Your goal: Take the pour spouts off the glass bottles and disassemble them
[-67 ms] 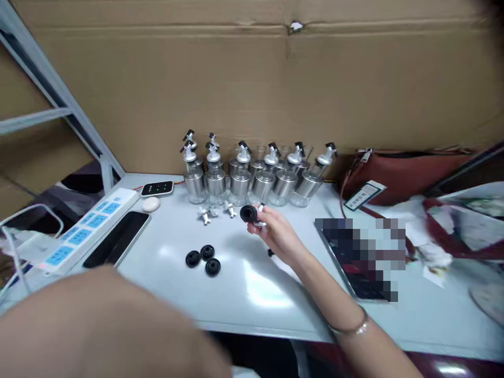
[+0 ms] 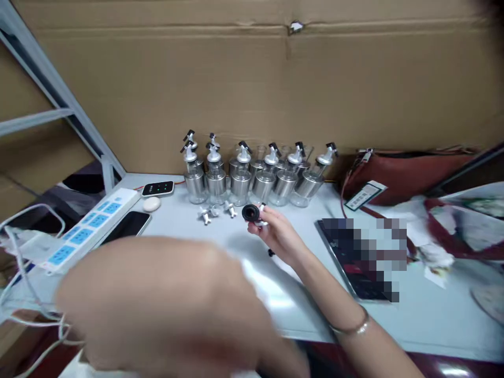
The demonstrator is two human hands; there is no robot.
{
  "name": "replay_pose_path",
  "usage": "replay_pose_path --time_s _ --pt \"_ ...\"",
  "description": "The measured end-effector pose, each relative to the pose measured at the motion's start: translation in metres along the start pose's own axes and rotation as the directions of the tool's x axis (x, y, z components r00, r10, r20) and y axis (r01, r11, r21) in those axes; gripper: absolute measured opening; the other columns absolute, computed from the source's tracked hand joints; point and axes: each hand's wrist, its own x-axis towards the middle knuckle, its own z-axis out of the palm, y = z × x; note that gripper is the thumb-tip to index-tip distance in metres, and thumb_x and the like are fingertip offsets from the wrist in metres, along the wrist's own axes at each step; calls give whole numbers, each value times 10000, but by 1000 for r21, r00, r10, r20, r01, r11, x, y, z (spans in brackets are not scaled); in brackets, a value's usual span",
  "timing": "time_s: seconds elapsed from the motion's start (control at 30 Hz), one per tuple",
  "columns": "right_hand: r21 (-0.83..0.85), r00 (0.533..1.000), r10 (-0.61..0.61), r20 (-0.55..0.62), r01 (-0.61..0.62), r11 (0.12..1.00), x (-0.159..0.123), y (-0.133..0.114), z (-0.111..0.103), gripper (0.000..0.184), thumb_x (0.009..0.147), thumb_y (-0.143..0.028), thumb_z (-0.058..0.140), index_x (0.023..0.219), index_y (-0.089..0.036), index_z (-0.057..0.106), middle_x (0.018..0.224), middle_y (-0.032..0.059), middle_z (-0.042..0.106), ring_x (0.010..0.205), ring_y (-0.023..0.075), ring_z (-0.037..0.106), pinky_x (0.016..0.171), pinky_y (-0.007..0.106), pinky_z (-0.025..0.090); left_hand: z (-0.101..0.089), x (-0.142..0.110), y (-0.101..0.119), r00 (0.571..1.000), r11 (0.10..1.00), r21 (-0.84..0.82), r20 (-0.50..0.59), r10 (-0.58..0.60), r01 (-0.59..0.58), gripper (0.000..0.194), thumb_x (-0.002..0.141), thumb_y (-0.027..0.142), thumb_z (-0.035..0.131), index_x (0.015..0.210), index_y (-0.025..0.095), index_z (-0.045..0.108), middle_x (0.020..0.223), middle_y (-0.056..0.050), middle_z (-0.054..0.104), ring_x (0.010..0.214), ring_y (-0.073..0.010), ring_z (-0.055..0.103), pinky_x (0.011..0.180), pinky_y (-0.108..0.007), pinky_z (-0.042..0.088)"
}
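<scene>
My right hand (image 2: 281,233) is closed around an oil bottle pourer (image 2: 251,213), its round black stopper end facing me. Part of the pourer's silvery body shows between the fingers. Large and smeared by motion, my left hand (image 2: 165,299) fills the lower foreground close to the camera; its fingers cannot be made out. Beyond the right hand stand several glass and steel oil bottles (image 2: 263,184), the front ones fitted with silvery pourers with black flip caps. Loose silvery pourer parts (image 2: 205,215) lie in front of the bottles. A small black piece (image 2: 271,252) rests below my right hand.
A white power strip (image 2: 82,231), a dark phone (image 2: 129,224), a small black display device (image 2: 157,188) and a white round object (image 2: 151,204) are at left. A tablet-like device (image 2: 350,262) and a brown bag (image 2: 417,176) lie right. Cardboard (image 2: 252,79) stands behind.
My left hand has swept up and to the right across the foreground, now covering the black round stoppers seen before on the table. My right hand stays almost still with the pourer.
</scene>
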Motion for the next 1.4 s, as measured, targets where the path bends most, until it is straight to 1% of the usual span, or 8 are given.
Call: replay_pose_path --time_s 0.1,0.2,0.33,0.47,0.6,0.8,1.1,1.4 --pt "52 1000 15 19 -16 999 -2 -1 2 171 641 -273 734 733 -172 631 703 -17 589 604 84 504 578 215 402 26 7 -21 991 997 72 129 -44 34 266 824 213 570 1066 301 639 1037 15 664 935 -164 616 828 -293 519" --pt "80 999 35 34 -37 996 -3 -2 2 146 637 -256 731 707 -169 637 691 -18 586 611 87 507 601 222 419 51 5 -60 993 985 123 7 -119 118 393 805 222 627 1188 223 541 1176 -65 577 1130 -210 519 948 -373 454" --pt "54 998 54 45 -56 997 -2 -1 1 149 641 -275 733 719 -175 654 721 -11 593 642 98 507 632 238 424 74 -2 -90 995 997 13 -58 -76 76 291 799 199 650 1082 194 583 1095 -64 613 1053 -185 558 899 -336 472" --pt "-80 1000 -31 -2 31 996 -1 2 0 169 697 -351 693 746 -191 673 809 8 601 772 134 512 682 254 406 85 -11 -92 974 999 -10 -221 -47 46 289 814 205 632 1097 187 573 1056 -66 638 976 -167 598 851 -308 491" --pt "-318 979 -177 -105 135 938 2 3 -6 224 740 -402 649 802 -193 703 776 10 585 700 122 463 636 248 362 94 -19 -98 945 993 117 -326 24 15 336 811 171 610 1142 183 551 998 -59 614 915 -152 589 809 -287 496" --pt "-303 930 -298 -216 226 926 4 -1 -11 230 698 -398 685 790 -187 687 686 -17 540 558 86 427 527 231 356 105 -25 -115 962 931 364 -248 113 -15 394 865 207 561 1247 170 473 908 -47 589 825 -149 579 727 -278 493" --pt "-342 941 -303 -150 238 909 0 4 -5 237 708 -415 699 770 -199 622 714 -18 579 660 112 541 640 257 497 107 -24 -109 948 923 383 -274 162 -47 233 846 262 605 1024 163 491 864 -20 634 759 -135 594 715 -276 452" --pt "-389 956 -275 -105 215 896 0 2 -7 259 720 -421 674 794 -176 635 548 -46 512 453 78 434 468 234 314 103 -23 -109 946 912 408 -277 170 -45 212 860 268 588 1022 156 512 832 -23 634 756 -142 593 715 -286 434"
